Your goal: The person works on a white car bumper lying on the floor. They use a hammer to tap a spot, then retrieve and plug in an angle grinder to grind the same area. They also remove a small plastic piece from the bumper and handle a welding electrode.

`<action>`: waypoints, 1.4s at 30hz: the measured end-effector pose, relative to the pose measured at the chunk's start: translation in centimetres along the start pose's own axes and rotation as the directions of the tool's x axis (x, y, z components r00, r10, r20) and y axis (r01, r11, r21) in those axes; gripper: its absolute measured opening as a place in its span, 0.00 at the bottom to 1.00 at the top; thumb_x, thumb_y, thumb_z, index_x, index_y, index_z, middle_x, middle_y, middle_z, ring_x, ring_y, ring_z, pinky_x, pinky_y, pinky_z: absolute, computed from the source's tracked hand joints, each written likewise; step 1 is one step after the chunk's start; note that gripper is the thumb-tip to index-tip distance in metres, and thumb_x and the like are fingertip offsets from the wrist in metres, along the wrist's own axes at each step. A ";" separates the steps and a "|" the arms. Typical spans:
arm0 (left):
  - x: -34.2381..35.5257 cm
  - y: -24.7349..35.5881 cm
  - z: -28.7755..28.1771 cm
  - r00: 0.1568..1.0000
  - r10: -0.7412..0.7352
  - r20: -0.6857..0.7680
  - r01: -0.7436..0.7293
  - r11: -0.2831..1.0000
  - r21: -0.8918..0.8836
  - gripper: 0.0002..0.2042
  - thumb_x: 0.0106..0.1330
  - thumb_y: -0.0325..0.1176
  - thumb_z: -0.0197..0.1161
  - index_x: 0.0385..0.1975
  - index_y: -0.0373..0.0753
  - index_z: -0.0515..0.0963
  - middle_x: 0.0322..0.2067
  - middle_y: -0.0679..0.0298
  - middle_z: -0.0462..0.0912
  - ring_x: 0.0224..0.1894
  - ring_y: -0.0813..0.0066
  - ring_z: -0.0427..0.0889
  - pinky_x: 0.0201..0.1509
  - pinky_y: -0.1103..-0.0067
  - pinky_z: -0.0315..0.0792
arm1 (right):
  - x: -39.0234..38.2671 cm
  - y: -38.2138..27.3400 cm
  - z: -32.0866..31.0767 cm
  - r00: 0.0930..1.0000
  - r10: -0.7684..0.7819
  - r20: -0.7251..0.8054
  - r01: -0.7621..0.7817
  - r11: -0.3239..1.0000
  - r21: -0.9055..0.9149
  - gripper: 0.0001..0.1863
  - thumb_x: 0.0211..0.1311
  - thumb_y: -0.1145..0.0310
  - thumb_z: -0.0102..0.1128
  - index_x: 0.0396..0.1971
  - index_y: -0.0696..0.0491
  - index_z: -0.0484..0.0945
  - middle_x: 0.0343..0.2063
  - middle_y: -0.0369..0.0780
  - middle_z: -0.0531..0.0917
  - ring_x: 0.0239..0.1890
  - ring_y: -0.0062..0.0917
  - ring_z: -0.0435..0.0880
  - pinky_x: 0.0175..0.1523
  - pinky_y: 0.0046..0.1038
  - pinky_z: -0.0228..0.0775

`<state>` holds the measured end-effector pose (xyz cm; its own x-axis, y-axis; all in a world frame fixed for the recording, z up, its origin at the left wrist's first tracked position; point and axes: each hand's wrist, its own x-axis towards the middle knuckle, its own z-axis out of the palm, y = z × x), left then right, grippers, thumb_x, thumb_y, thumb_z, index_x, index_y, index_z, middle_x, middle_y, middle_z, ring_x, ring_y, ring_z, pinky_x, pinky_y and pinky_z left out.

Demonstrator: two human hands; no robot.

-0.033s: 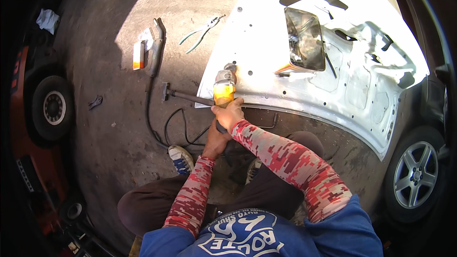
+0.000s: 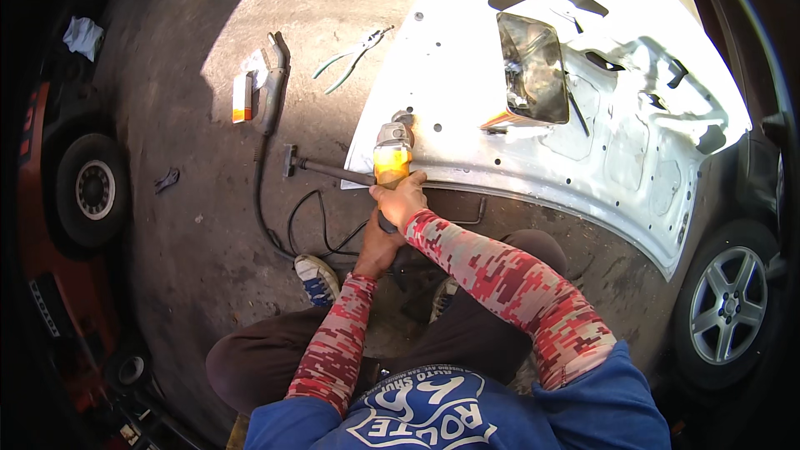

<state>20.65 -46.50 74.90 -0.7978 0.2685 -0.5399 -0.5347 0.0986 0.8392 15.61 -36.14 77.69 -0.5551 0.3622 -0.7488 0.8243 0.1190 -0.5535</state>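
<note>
My right hand [image 2: 402,198] wraps round the yellow body of an angle grinder [image 2: 390,162]. Behind it, my left hand [image 2: 379,244] is closed on the grinder's dark rear end. The grinder's grey head points away from me, with its disc at the near left edge of a white car hood [image 2: 467,58] lying on the floor. Whether the disc touches the metal I cannot tell. Left of the grinder lies a hammer [image 2: 333,170], its handle reaching to the grinder's body. A dark cable [image 2: 323,221] loops beside my left hand.
On the floor to the left are pliers [image 2: 353,59], a welding torch [image 2: 272,100] with its hose, and an orange-and-white box [image 2: 242,98]. A dark, shiny rectangular object [image 2: 533,71] rests on the hood. An orange vehicle [image 2: 50,242] flanks the left, a car wheel [image 2: 727,307] the right.
</note>
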 end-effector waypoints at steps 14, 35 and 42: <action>1.0 -0.9 0.7 1.000 -0.021 -0.017 0.021 1.000 -0.003 0.42 0.47 0.34 0.81 0.65 0.36 0.67 0.57 0.60 0.79 0.58 0.69 0.78 0.64 0.73 0.70 | 0.8 -0.4 -1.0 0.998 0.034 0.043 -0.034 0.999 -0.015 0.47 0.55 0.52 0.76 0.60 0.62 0.53 0.61 0.59 0.73 0.65 0.55 0.73 0.68 0.46 0.68; 1.3 -0.6 1.1 1.000 -0.003 0.021 0.002 0.998 0.064 0.42 0.46 0.34 0.81 0.65 0.36 0.68 0.57 0.60 0.79 0.57 0.69 0.79 0.64 0.72 0.70 | 1.0 -0.5 -2.1 0.996 0.065 0.059 -0.067 0.997 0.024 0.48 0.57 0.54 0.75 0.63 0.61 0.51 0.63 0.57 0.72 0.66 0.54 0.71 0.69 0.46 0.67; 1.2 -0.6 1.4 0.999 -0.027 0.036 0.025 0.998 0.066 0.42 0.46 0.34 0.81 0.64 0.36 0.68 0.56 0.60 0.79 0.57 0.69 0.79 0.63 0.72 0.71 | 0.9 -0.4 -2.3 0.996 0.075 0.047 -0.077 0.997 0.025 0.48 0.56 0.54 0.76 0.62 0.61 0.51 0.63 0.57 0.72 0.66 0.54 0.71 0.69 0.46 0.67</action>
<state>20.41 -44.88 73.87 -0.7723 0.3000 -0.5600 -0.5351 0.1680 0.8279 15.05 -33.76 78.02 -0.4961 0.3263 -0.8046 0.8613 0.0679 -0.5035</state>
